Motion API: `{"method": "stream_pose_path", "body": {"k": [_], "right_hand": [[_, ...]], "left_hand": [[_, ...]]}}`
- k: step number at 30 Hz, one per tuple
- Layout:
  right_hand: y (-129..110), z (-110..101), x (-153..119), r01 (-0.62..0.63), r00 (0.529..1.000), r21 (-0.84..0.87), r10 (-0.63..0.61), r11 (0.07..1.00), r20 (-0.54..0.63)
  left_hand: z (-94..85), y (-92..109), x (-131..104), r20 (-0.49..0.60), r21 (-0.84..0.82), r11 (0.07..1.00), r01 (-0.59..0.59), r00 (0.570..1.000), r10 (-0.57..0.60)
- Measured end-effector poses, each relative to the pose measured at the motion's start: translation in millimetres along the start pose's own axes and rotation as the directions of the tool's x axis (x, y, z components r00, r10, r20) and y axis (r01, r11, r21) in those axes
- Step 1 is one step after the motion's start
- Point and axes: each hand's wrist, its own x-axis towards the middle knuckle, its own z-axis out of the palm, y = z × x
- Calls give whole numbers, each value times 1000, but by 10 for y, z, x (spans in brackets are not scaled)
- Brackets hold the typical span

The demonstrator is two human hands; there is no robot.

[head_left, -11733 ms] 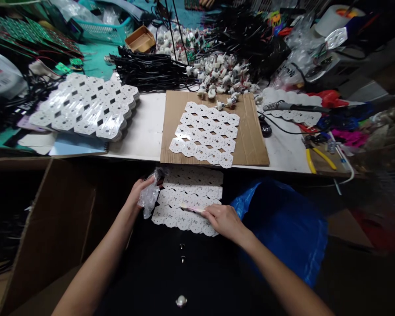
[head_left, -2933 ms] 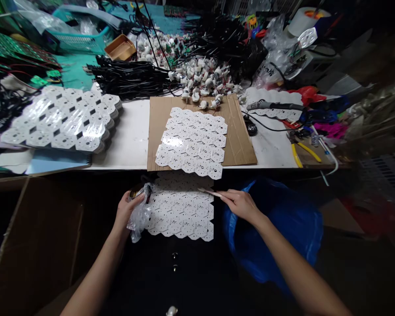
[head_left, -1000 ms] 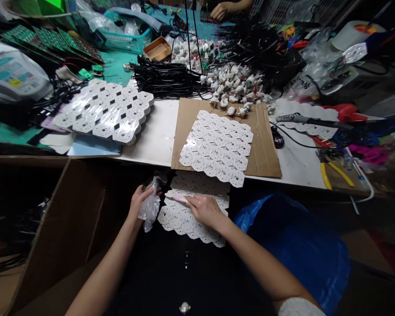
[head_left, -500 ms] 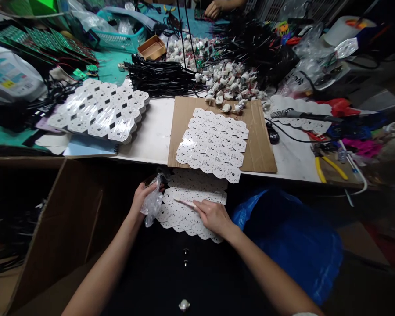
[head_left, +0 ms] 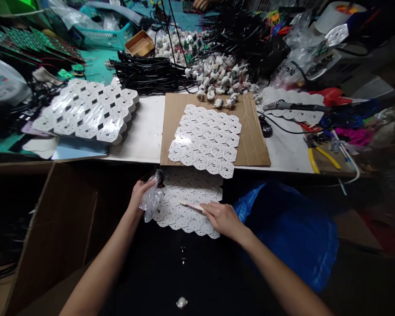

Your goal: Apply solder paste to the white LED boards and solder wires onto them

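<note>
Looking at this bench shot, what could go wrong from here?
1. The upper panel juts past the front edge of the bench; a bump might tip it off.
2. The clear plastic in the left hand hangs at the left edge of the lower panels and might snag.
3. The right hand holds a brush over those panels; pressing hard could shift them.

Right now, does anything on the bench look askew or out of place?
The white sheeting lies askew on the cardboard, its near right corner jutting past the front edge of the bench. A few white parts sit on the cardboard's far edge, as if strayed from the pile behind.
</note>
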Motion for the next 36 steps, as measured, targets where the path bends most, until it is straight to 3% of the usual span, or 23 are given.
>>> {"method": "stream_pose_path", "body": {"k": [6, 10, 13, 20, 27, 31, 36], "right_hand": [[210, -134, -155, -88, 987, 62, 96, 994, -129], [245, -146, -257, -67, 996, -18, 66, 998, -60], [253, -174, -312, -11, 1000, 29, 11, 1000, -21], [505, -220, -489, -141, 978, -13, 137, 990, -155], [449, -232, -676, -14, 997, 24, 16, 1000, -72], [393, -215, -780, -11, 998, 49, 14, 999, -58], [279, -200, -876, 25, 996, 54, -30, 998, 79]], "left_hand": [[40, 62, -53, -18, 46, 999, -12, 1000, 13], [42, 61, -48, -57, 89, 996, -17, 998, 22], [47, 62, -48, -77, 125, 992, -23, 997, 32], [104, 120, -112, -79, 100, 995, -2, 997, 10], [157, 182, -202, -91, 114, 993, -15, 995, 26], [174, 180, -232, -59, 67, 997, -32, 998, 36], [149, 144, -210, -40, 56, 998, -31, 999, 33]]}}
